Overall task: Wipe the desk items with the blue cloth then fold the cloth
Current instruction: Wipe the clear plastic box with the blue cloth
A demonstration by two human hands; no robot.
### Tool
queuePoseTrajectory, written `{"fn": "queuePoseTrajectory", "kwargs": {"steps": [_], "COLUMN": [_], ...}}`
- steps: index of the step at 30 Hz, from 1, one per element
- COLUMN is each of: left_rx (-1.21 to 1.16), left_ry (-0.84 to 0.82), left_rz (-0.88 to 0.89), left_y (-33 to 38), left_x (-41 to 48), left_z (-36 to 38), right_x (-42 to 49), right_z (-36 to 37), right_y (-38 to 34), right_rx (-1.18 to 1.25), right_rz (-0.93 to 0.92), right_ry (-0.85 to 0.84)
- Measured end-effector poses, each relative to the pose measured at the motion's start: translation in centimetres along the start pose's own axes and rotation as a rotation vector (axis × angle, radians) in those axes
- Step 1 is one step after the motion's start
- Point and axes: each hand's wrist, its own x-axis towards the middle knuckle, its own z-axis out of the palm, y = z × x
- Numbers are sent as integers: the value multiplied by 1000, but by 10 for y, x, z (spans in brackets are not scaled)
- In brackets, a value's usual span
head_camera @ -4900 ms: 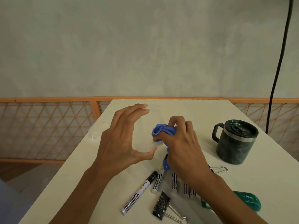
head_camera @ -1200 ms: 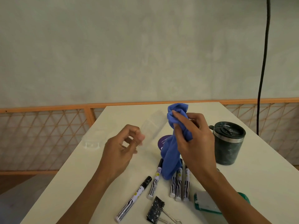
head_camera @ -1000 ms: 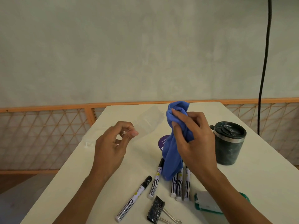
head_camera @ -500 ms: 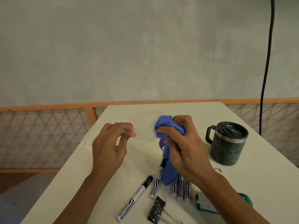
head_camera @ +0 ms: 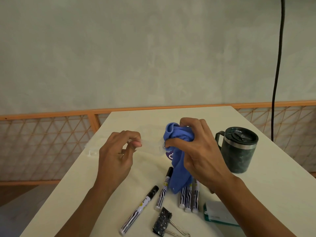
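My right hand (head_camera: 200,151) grips the bunched blue cloth (head_camera: 178,168) above the desk; the cloth's tail hangs down onto the markers. My left hand (head_camera: 116,154) pinches one end of a clear plastic piece (head_camera: 151,144) between thumb and fingertips. The cloth is wrapped round the other end of that piece. The piece is faint and hard to outline. Below lie black-and-white markers: one (head_camera: 140,209) at the front left, one (head_camera: 164,190) beside the cloth, and a group (head_camera: 189,197) partly under the cloth.
A dark green lidded mug (head_camera: 239,149) stands to the right. A black binder clip (head_camera: 162,223) and a green-edged item (head_camera: 217,214) lie at the front. A purple disc (head_camera: 169,155) peeks from behind the cloth. Another clear piece (head_camera: 91,152) sits at the left desk edge. A black cable (head_camera: 277,65) hangs at the back right.
My right hand came down with the cloth and closed it round the far end of the clear piece. The piece tipped from slanted upward to about level. My left hand barely moved.
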Motion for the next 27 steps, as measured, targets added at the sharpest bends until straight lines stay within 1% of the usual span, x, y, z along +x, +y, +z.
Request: {"fn": "queuePoseTrajectory", "kwargs": {"steps": [2, 4, 6, 10, 13, 16, 19, 23, 27], "left_rx": [8, 37, 80, 119, 171, 225, 285, 397, 449], "left_ry": [-8, 7, 18, 45, 77, 96, 114, 111, 126], "left_rz": [-40, -60, -49, -28, -3, 73, 123, 148, 150], "left_y": [-2, -2, 2, 4, 1, 5, 7, 12, 13], "left_x": [2, 6, 7, 7, 6, 5, 4, 2, 1], "left_z": [-1, -5, -8, -10, -11, -8, -8, -5, -3], "right_x": [0, -2, -3, -6, -4, -4, -4, -5, -6], "right_z": [1, 1, 2, 16, 16, 13, 11, 11, 9], "right_y": [3, 3, -5, -19, -16, -17, -15, -13, -8], "right_rx": [-5, 89, 149, 137, 101, 69, 89, 104, 51], "right_rz": [54, 169, 205, 99, 91, 64, 68, 56, 27], "right_ry": [35, 111, 133, 22, 37, 63, 22, -37, -29]}}
